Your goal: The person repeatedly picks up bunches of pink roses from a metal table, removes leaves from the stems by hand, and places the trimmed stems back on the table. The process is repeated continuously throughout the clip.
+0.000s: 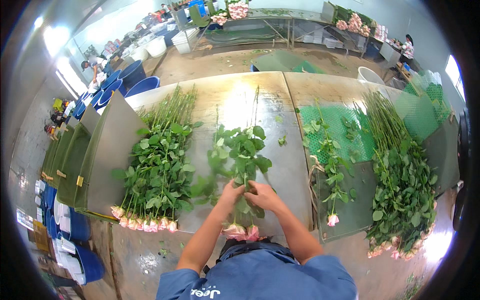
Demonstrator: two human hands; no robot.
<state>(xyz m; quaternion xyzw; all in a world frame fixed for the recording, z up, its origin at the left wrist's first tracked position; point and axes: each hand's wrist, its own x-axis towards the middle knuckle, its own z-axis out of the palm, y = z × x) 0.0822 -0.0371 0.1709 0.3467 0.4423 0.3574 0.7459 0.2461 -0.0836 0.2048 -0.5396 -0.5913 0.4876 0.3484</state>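
Note:
My left hand (pixel 231 195) and my right hand (pixel 261 195) meet at the leafy stems of a few pink roses (pixel 245 150) in front of my body. The fingers of both hands close around the stems, partly hidden by leaves. The rose heads (pixel 236 231) point towards me at the table's near edge, and the cut ends point away. Blurred foliage lies just left of these stems. On the left is a large bunch of pink roses (pixel 157 161), heads also towards me.
A metal-topped table (pixel 279 180) spans the view. Upright green-lined divider boards (pixel 108 150) stand at its left. Right are a single rose (pixel 332 176) by green mesh (pixel 318 146) and a big rose bunch (pixel 403 180). Blue tubs (pixel 131 73) and two other people (pixel 407 50) are farther off.

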